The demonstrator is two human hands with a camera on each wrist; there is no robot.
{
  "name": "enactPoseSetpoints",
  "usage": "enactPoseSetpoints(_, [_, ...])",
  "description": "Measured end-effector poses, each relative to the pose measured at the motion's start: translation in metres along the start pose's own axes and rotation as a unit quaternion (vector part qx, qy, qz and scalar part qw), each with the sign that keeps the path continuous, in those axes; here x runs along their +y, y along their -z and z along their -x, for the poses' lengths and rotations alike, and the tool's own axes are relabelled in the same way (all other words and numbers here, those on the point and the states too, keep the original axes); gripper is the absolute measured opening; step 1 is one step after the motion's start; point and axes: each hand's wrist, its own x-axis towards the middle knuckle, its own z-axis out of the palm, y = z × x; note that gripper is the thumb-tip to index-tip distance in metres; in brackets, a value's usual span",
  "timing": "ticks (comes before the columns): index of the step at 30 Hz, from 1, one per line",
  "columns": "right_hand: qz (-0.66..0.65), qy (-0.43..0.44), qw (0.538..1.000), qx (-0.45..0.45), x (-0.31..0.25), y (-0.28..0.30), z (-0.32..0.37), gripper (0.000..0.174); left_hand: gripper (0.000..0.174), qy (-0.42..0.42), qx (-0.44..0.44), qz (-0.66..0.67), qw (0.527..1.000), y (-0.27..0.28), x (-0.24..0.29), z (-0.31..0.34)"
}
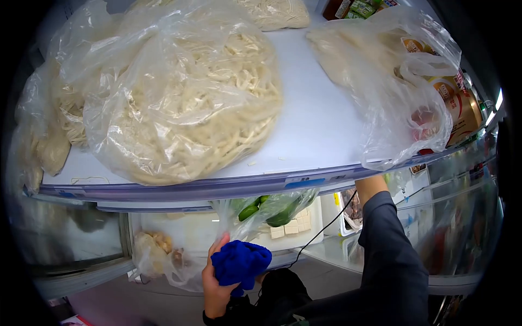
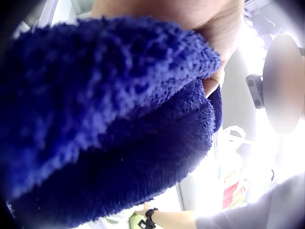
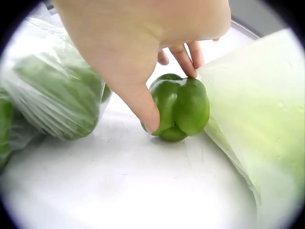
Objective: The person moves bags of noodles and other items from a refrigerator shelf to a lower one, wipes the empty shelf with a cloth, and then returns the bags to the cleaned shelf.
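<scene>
My left hand (image 1: 214,283) grips a bunched blue cloth (image 1: 241,264), low in front of the shelves in the head view. In the left wrist view the fluffy cloth (image 2: 114,105) fills most of the picture, with the thumb tucked against it. On the white shelf in the right wrist view, my right hand (image 3: 138,43) holds a green bell pepper (image 3: 183,106), thumb on its near left side and fingers at its far side. From the head camera this hand is hidden under the upper shelf; only the wrist and dark sleeve (image 1: 386,233) show.
A large bag of noodles (image 1: 190,103) and another plastic bag (image 1: 375,92) lie on the upper shelf. Below, tofu blocks (image 1: 292,225) sit in a white tray. Beside the pepper are bagged green vegetables (image 3: 62,90) and a wrapped pale-green vegetable (image 3: 267,114). A black cable (image 1: 326,227) hangs across.
</scene>
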Motion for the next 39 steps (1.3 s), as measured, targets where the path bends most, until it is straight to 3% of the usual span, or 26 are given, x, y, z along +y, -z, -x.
enactPoseSetpoints(3, [0.001, -0.005, 1.0, 0.004, -0.004, -0.004, 0.004, 0.051, 0.079, 0.064, 0.03, 0.039, 0.997, 0.001, 0.007, 0.002])
enactPoseSetpoints(7, [0.003, -0.01, 1.0, 0.012, -0.011, -0.006, 0.005, 0.051, 0.079, 0.074, 0.044, 0.101, 0.991, 0.006, 0.008, 0.006])
enactPoseSetpoints(9, [0.004, -0.013, 1.0, 0.016, -0.016, -0.009, 0.006, 0.051, 0.078, 0.152, 0.068, 0.074, 0.983, 0.015, 0.005, 0.012])
enactPoseSetpoints(15, [0.006, -0.029, 0.999, 0.029, -0.023, -0.014, 0.01, 0.051, 0.075, 0.179, 0.072, 0.144, 0.971, 0.021, 0.024, 0.007])
enactPoseSetpoints(18, [0.006, -0.032, 0.999, 0.034, -0.03, -0.012, 0.015, 0.05, 0.075, 0.158, 0.01, 0.161, 0.974, 0.034, 0.022, 0.004])
enactPoseSetpoints(25, [0.007, -0.03, 0.998, 0.05, -0.038, -0.008, 0.024, 0.05, 0.073, 0.181, -0.011, 0.177, 0.967, 0.043, 0.018, 0.004])
enactPoseSetpoints(26, [0.008, -0.033, 0.998, 0.057, -0.035, -0.007, 0.027, 0.05, 0.066, 0.18, -0.008, 0.188, 0.965, 0.042, 0.023, 0.004])
enactPoseSetpoints(29, [0.004, 0.013, 0.994, 0.112, -0.018, -0.029, 0.021, 0.05, 0.059, 0.182, -0.023, 0.176, 0.967, 0.041, 0.032, 0.005])
enactPoseSetpoints(30, [0.009, 0.068, 0.982, 0.177, -0.001, -0.05, 0.012, 0.05, 0.059, 0.176, -0.035, 0.16, 0.971, 0.039, 0.036, 0.007])
enactPoseSetpoints(31, [-0.012, 0.127, 0.971, 0.2, -0.025, -0.028, 0.017, 0.049, 0.059, 0.178, -0.034, 0.161, 0.97, 0.039, 0.035, 0.003])
enactPoseSetpoints(32, [0.003, -0.085, 0.996, 0.01, -0.093, 0.062, 0.057, 0.049, 0.06, 0.177, -0.051, 0.118, 0.976, 0.037, 0.044, 0.005])
enactPoseSetpoints(33, [-0.122, -0.172, 0.972, 0.099, -0.104, 0.059, 0.06, 0.05, 0.061, 0.172, -0.059, 0.081, 0.98, 0.034, 0.047, 0.005])
enactPoseSetpoints(34, [-0.135, -0.139, 0.978, 0.072, -0.122, 0.085, 0.07, 0.047, 0.061, 0.172, -0.058, 0.081, 0.98, 0.033, 0.042, -0.001])
enactPoseSetpoints(35, [-0.504, -0.247, 0.812, 0.161, -0.131, 0.062, 0.074, 0.043, 0.062, 0.162, -0.087, 0.047, 0.982, 0.034, 0.04, -0.001])
enactPoseSetpoints(36, [-0.609, -0.301, 0.733, 0.047, -0.167, 0.107, 0.104, 0.034, 0.063, 0.145, -0.107, 0.018, 0.983, 0.034, 0.041, -0.001])
enactPoseSetpoints(37, [-0.645, -0.236, 0.727, -0.006, -0.157, 0.099, 0.103, 0.036, 0.064, 0.142, -0.118, 0.023, 0.983, 0.029, 0.048, -0.001])
enactPoseSetpoints(38, [-0.714, -0.247, 0.653, -0.049, -0.193, 0.116, 0.145, 0.045, 0.064, 0.135, -0.134, 0.017, 0.982, 0.028, 0.052, -0.002])
enactPoseSetpoints(39, [-0.697, -0.249, 0.662, -0.121, -0.21, 0.141, 0.168, 0.037, 0.065, 0.123, -0.15, 0.005, 0.981, 0.027, 0.051, -0.005])
